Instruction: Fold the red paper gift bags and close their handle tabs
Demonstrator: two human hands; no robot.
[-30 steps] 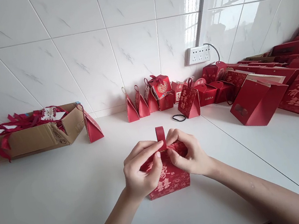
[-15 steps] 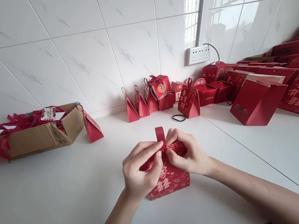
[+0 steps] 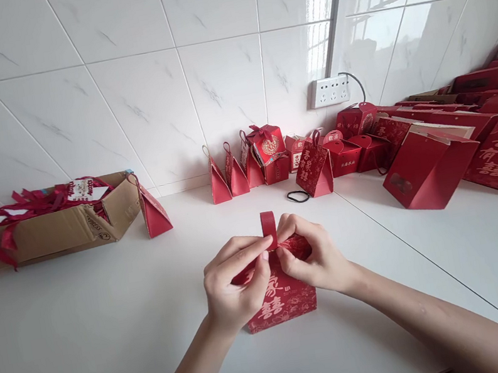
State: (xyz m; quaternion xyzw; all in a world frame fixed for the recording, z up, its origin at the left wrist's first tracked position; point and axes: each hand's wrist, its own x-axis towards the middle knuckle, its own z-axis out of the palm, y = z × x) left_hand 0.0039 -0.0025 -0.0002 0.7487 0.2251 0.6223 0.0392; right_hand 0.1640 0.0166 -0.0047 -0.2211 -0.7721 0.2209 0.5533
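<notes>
A red gift box with pale characters and floral print stands upright on the white table in front of me. From its top edge rises a loop of dark red ribbon. My left hand is closed in a pinch at the foot of the loop, on its left side. Just right of the loop, my right hand pinches the box's top edge between thumb and fingers. The fingers cover much of the top edge, and the fingertips of both hands nearly meet.
A cardboard box of red ribbons lies at the left, beside a small red triangular box. Several small red boxes line the tiled wall. A black ring lies before them. Larger red boxes crowd the right, below a power socket.
The ribbon loop has shifted very slightly to the right. Both hands keep almost the same place and grip on the box top.
</notes>
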